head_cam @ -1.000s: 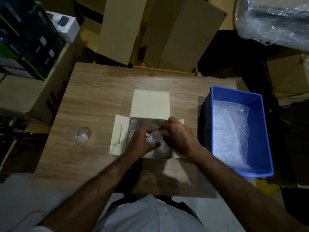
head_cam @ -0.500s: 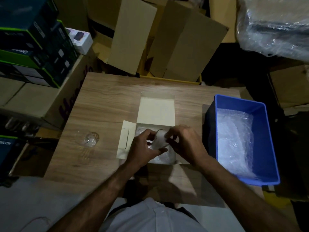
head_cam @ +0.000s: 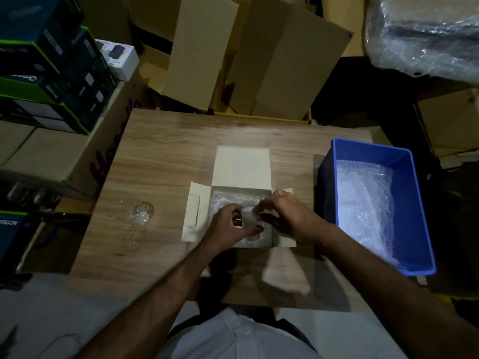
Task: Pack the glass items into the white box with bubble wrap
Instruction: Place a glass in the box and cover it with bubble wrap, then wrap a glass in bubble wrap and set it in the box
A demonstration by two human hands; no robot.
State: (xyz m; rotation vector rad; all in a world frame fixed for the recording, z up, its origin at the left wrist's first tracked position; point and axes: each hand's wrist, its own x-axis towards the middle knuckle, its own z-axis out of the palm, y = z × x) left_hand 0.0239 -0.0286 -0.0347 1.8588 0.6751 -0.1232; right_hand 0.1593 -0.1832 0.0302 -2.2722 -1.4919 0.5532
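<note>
An open white box (head_cam: 242,167) lies in the middle of the wooden table (head_cam: 160,156), its lid folded back and bubble wrap (head_cam: 224,200) lining the inside. Over the box, my left hand (head_cam: 228,226) and my right hand (head_cam: 285,216) both hold a small clear glass (head_cam: 248,216) between them, fingers curled round it. A second clear glass (head_cam: 136,212) lies on its side on the table to the left, apart from the box.
A blue plastic bin (head_cam: 420,216) holding bubble wrap (head_cam: 365,200) stands at the table's right edge. Cardboard boxes (head_cam: 259,55) lean behind the table. Dark stacked product boxes (head_cam: 46,66) sit at the left, a plastic-wrapped bundle (head_cam: 425,29) at the top right.
The glass has been lifted a little inside the box and turned between my hands. The camera view has shifted slightly; the glass on the left has not moved.
</note>
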